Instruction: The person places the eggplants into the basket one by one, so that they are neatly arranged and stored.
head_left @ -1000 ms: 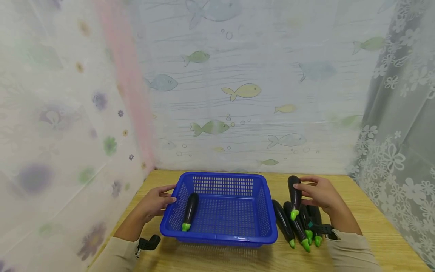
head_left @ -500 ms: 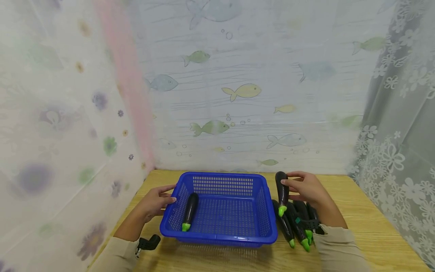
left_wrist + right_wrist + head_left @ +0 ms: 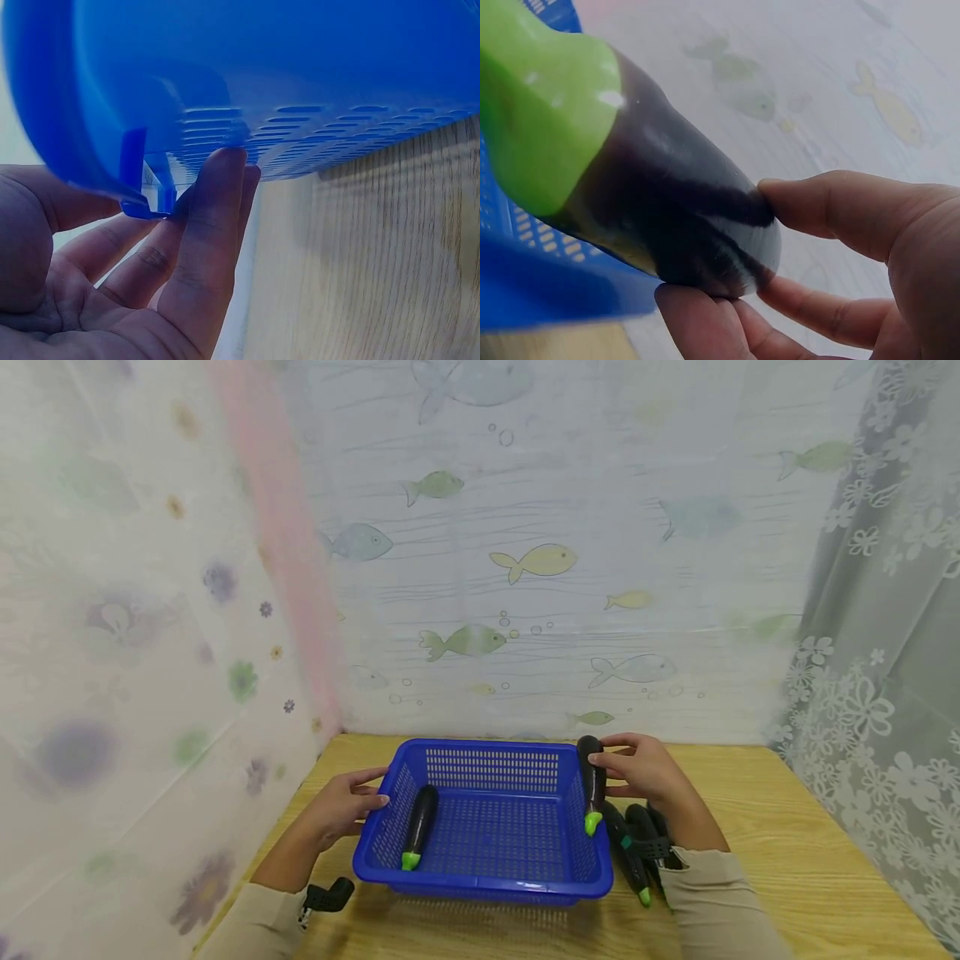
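A blue plastic basket [image 3: 480, 885] with slotted walls stands on the table. My left hand [image 3: 343, 806] grips its left rim, thumb on top and fingers against the outer wall in the left wrist view. One eggplant [image 3: 422, 822] lies inside along the left wall, green stem end toward me. My right hand [image 3: 637, 767] pinches a second eggplant [image 3: 592, 781] near its dark end, over the basket's right rim. Its bright green stem end [image 3: 551, 112] points away from the hand in the right wrist view.
More eggplants [image 3: 628, 864] lie on the wooden table [image 3: 810, 860] right of the basket, partly hidden beneath my right wrist. A fish-patterned sheet [image 3: 465, 610] hangs behind the table, and a flowered one [image 3: 150, 677] closes off the left side.
My right hand has carried its eggplant leftward from above the other eggplants to the basket's right rim. The left hand and basket have stayed in place.
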Tool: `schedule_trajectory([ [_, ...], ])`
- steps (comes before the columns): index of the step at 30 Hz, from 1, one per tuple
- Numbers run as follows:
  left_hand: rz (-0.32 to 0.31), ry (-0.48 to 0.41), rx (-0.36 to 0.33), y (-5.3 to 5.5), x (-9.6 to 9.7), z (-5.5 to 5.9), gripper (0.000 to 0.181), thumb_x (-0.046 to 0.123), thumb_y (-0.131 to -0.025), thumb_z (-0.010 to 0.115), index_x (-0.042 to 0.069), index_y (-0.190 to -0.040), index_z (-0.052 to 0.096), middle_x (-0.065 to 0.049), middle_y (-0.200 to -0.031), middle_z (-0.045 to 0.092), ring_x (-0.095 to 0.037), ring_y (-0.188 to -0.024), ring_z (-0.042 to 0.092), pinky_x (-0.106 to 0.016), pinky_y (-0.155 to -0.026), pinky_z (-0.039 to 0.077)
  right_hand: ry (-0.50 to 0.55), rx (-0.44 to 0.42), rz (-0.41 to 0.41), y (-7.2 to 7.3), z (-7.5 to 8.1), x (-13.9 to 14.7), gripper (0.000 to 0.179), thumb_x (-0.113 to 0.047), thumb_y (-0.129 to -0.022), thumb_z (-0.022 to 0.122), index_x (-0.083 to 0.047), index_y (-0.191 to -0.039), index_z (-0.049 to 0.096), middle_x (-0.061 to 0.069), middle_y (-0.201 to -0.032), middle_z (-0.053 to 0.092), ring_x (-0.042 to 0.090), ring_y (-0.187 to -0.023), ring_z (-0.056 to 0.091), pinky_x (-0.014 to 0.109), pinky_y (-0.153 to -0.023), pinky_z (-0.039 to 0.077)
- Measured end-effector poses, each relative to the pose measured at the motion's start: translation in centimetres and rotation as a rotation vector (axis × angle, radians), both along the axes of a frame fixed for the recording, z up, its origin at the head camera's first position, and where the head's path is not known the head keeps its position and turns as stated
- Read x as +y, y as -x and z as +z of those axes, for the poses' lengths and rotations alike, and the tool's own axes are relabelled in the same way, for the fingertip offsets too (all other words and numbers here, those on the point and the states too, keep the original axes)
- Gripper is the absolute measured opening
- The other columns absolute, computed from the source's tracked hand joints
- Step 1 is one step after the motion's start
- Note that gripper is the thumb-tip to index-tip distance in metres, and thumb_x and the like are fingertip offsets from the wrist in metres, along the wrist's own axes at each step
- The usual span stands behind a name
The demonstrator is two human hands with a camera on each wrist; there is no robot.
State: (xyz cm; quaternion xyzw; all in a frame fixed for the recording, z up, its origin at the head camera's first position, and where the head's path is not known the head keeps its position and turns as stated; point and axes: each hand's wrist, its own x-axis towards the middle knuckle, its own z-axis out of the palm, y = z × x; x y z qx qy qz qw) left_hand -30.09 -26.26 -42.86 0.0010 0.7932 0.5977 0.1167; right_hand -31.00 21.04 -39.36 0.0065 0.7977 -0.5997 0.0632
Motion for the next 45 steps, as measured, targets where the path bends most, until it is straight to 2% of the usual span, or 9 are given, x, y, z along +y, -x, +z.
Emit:
schedule_trajectory([
  [5, -0.02, -0.001, 0.002, 0.0, -0.1, 0.0, 0.064, 0.007, -0.101, 0.064, 0.006, -0.16, 0.038, -0.027, -0.129, 0.066, -0.032, -0.097, 0.076, -0.05, -0.079, 0.065, 0.003, 0.003, 0.026, 0.5, -0.2, -1.3, 0.065, -0.025, -0.097, 0.074, 0.001, -0.149, 0.047, 0.031, -0.144, 0.052, 0.048, -0.126, 0.062, 0.045, -0.082, 0.065],
  [9, -0.027, 0.002, 0.005, 0.0, -0.1, 0.0, 0.065, 0.007, -0.101, 0.064, 0.005, -0.16, 0.037, -0.028, -0.131, 0.065, -0.032, -0.098, 0.076, -0.05, -0.08, 0.065, 0.016, 0.003, 0.044, 0.9, -0.4, -2.4, 0.064, -0.023, -0.096, 0.074, 0.001, -0.149, 0.048, 0.031, -0.141, 0.054, 0.045, -0.121, 0.065, 0.046, -0.081, 0.065],
  [12, -0.01, -0.003, 0.0, 0.0, 0.0, 0.0, 0.064, 0.007, -0.101, 0.065, 0.007, -0.159, 0.039, -0.027, -0.13, 0.066, -0.032, -0.097, 0.076, -0.05, -0.079, 0.065, 0.034, 0.0, 0.044, 1.2, -0.6, -3.2, 0.062, -0.02, -0.095, 0.075, 0.001, -0.147, 0.05, 0.03, -0.137, 0.056, 0.041, -0.116, 0.068, 0.045, -0.08, 0.065],
  [19, -0.022, -0.005, 0.006, -0.1, -0.1, -0.1, 0.064, 0.007, -0.101, 0.064, 0.006, -0.16, 0.037, -0.028, -0.131, 0.065, -0.032, -0.098, 0.076, -0.05, -0.079, 0.065, 0.052, -0.007, 0.066, 1.6, -0.9, -5.1, 0.061, -0.017, -0.094, 0.075, 0.003, -0.146, 0.051, 0.03, -0.135, 0.054, 0.044, -0.12, 0.066, 0.046, -0.08, 0.065],
  [26, -0.002, -0.008, 0.003, 0.1, -0.1, -0.2, 0.062, 0.005, -0.101, 0.063, 0.008, -0.159, 0.04, -0.025, -0.127, 0.068, -0.032, -0.096, 0.076, -0.05, -0.079, 0.065, 0.055, -0.025, 0.061, 2.0, -0.8, -6.8, 0.059, -0.016, -0.092, 0.077, 0.001, -0.143, 0.054, 0.027, -0.131, 0.056, 0.041, -0.114, 0.068, 0.047, -0.077, 0.065],
  [37, -0.007, -0.005, 0.003, 0.2, -0.1, -0.3, 0.063, 0.006, -0.101, 0.064, 0.007, -0.159, 0.039, -0.026, -0.128, 0.067, -0.032, -0.096, 0.076, -0.05, -0.078, 0.065, 0.054, -0.074, 0.079, 3.0, -1.5, -10.1, 0.061, -0.012, -0.09, 0.078, 0.003, -0.143, 0.053, 0.03, -0.134, 0.059, 0.042, -0.116, 0.068, 0.052, -0.082, 0.064],
  [45, 0.015, -0.005, -0.004, 0.1, 0.0, -0.1, 0.063, 0.005, -0.101, 0.064, 0.009, -0.159, 0.041, -0.024, -0.128, 0.068, -0.031, -0.096, 0.076, -0.05, -0.079, 0.065, 0.07, -0.099, 0.121, 3.4, -2.3, -12.3, 0.058, -0.008, -0.09, 0.078, 0.007, -0.14, 0.053, 0.033, -0.132, 0.061, 0.041, -0.109, 0.072, 0.05, -0.076, 0.065],
])
